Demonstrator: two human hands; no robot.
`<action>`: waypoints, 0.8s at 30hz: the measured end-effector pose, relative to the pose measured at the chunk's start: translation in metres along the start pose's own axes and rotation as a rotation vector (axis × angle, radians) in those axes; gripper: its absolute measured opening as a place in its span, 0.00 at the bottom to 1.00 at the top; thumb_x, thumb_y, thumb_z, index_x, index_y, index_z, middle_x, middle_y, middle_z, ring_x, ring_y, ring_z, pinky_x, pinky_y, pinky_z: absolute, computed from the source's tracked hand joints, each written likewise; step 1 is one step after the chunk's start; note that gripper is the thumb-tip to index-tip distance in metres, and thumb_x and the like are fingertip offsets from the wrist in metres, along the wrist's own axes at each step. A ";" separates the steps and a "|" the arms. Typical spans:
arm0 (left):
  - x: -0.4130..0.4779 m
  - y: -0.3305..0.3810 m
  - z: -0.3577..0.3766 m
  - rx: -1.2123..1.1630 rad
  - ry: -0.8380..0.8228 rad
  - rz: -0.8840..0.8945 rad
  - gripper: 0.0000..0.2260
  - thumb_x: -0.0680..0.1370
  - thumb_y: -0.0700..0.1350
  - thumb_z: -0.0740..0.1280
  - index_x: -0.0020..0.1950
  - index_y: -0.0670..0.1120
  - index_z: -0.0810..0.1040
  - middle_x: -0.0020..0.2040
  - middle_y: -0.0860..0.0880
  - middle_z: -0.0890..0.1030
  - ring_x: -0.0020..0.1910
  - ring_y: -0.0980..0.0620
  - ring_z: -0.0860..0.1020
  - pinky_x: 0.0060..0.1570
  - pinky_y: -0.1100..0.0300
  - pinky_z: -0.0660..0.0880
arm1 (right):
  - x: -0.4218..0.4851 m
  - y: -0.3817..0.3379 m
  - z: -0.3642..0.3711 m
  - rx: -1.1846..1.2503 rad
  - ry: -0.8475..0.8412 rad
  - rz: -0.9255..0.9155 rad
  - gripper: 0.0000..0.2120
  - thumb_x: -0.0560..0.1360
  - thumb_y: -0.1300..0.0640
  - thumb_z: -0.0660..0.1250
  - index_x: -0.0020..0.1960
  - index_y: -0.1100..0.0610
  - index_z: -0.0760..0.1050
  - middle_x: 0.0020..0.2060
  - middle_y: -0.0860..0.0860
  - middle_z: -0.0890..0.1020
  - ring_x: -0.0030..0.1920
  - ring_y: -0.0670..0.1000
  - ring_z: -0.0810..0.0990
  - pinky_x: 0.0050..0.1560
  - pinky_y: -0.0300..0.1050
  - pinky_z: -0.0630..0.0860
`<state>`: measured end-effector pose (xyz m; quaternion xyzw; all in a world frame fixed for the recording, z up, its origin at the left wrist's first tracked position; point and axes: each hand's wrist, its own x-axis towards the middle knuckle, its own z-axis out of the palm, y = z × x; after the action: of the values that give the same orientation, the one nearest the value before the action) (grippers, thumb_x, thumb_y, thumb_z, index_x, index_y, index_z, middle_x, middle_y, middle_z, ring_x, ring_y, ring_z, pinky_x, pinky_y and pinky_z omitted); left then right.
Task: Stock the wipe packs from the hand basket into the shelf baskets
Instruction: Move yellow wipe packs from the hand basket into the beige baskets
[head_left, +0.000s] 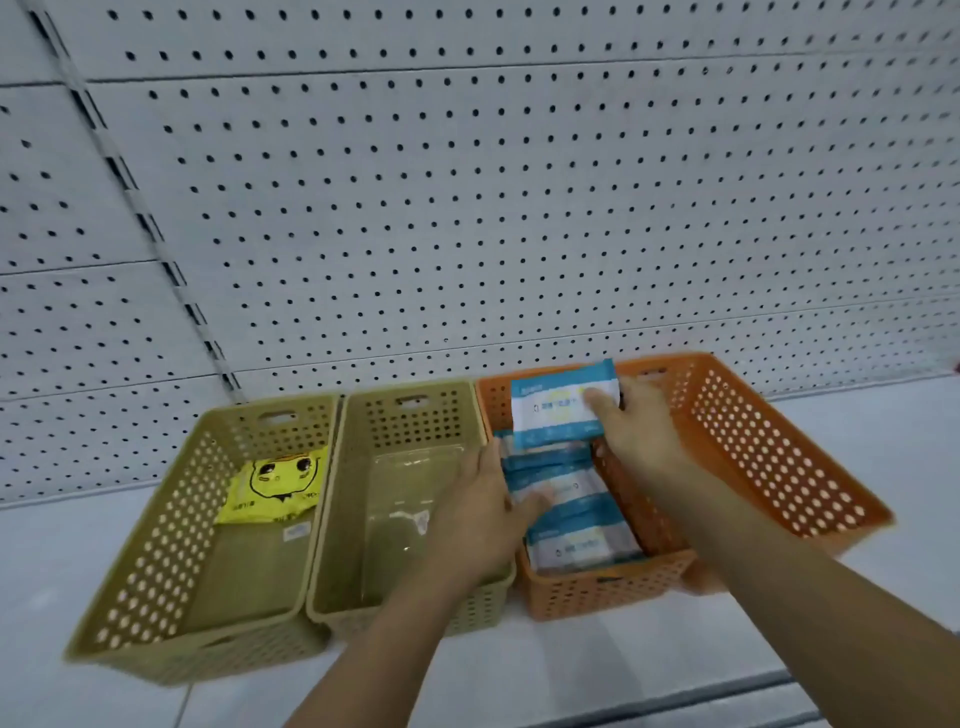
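right hand gripping blue wipe pack upright in orange basket, left hand fingers straight, steadying stacked packs

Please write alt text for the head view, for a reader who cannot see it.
The right hand holds a blue-and-white wipe pack upright at the far end of an orange basket, while the left hand rests on the row of packs inside. On the far left, a beige basket holds a yellow pack.
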<state>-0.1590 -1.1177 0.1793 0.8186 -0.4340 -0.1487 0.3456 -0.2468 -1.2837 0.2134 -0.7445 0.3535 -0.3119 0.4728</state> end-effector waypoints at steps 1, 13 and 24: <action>-0.001 -0.001 0.007 0.097 0.028 -0.004 0.28 0.73 0.65 0.64 0.70 0.58 0.63 0.64 0.58 0.71 0.63 0.56 0.70 0.62 0.50 0.73 | 0.003 0.007 -0.003 -0.037 -0.041 0.056 0.08 0.80 0.60 0.61 0.54 0.63 0.76 0.41 0.54 0.81 0.31 0.47 0.76 0.22 0.34 0.71; -0.013 0.009 0.020 0.277 0.205 -0.050 0.20 0.80 0.55 0.60 0.72 0.55 0.65 0.66 0.54 0.68 0.60 0.56 0.72 0.52 0.62 0.71 | 0.005 0.041 0.016 -0.706 -0.419 0.149 0.29 0.76 0.60 0.64 0.72 0.60 0.54 0.65 0.61 0.67 0.60 0.61 0.73 0.50 0.51 0.76; -0.014 0.009 0.022 0.324 0.215 -0.086 0.19 0.80 0.53 0.61 0.71 0.53 0.66 0.66 0.53 0.70 0.56 0.53 0.75 0.49 0.59 0.74 | -0.004 0.057 0.031 -1.101 -0.849 -0.001 0.28 0.78 0.58 0.56 0.76 0.46 0.55 0.73 0.56 0.57 0.73 0.60 0.54 0.73 0.58 0.58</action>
<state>-0.1844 -1.1189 0.1688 0.8925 -0.3775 -0.0035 0.2470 -0.2376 -1.2831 0.1489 -0.9336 0.2444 0.2308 0.1238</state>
